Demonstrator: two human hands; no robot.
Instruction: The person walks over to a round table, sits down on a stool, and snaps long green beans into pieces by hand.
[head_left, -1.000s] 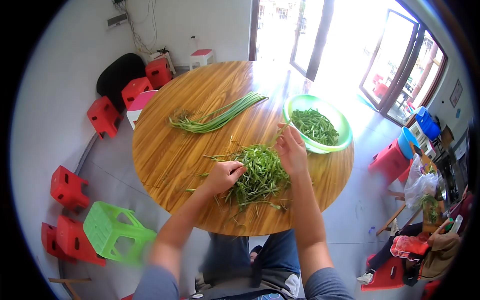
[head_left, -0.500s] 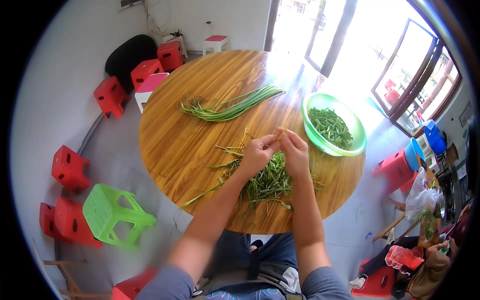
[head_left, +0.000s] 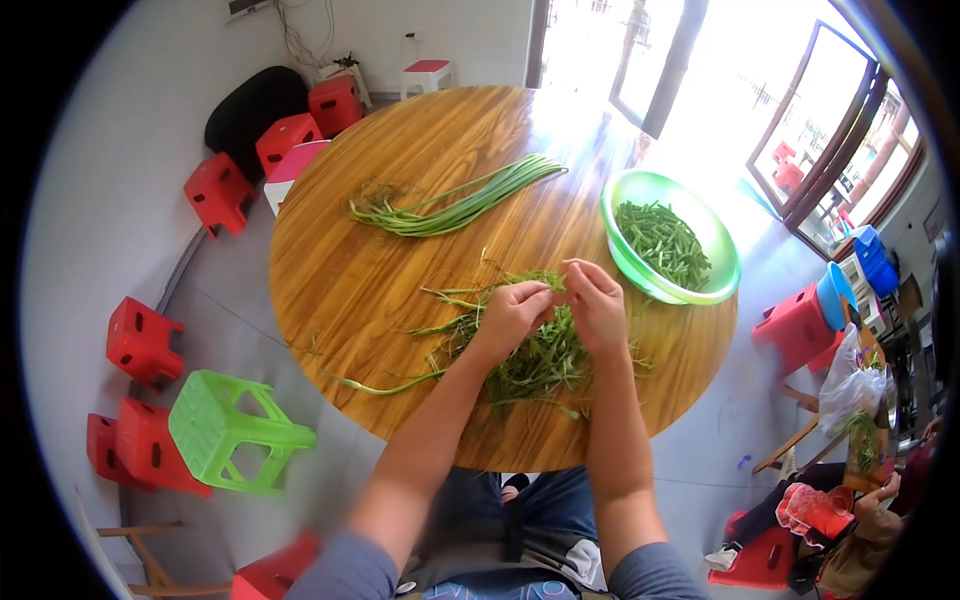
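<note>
My left hand (head_left: 515,318) and my right hand (head_left: 597,305) are close together above a heap of green trimmings (head_left: 540,365). The fingertips of both are pinched; whatever lies between them is too small or hidden to name. Behind the heap rests a bundle of long green stalks (head_left: 460,205), with dry, wispy ends at the left. To the right of my hands, a light green bowl (head_left: 722,285) holds short cut green pieces (head_left: 665,245). A single loose stalk (head_left: 385,388) lies left of the heap.
All this is on a round wooden table (head_left: 330,270). A green stool (head_left: 215,420) and several red stools (head_left: 145,340) stand on the floor at the left. Another person (head_left: 865,530) sits at the lower right, near a plastic bag (head_left: 850,390). Glass doors open at the back right.
My hands have come slightly lower and a little farther apart at the fingertips. The view has shifted slightly; bowl and bundle stay in place on the table.
</note>
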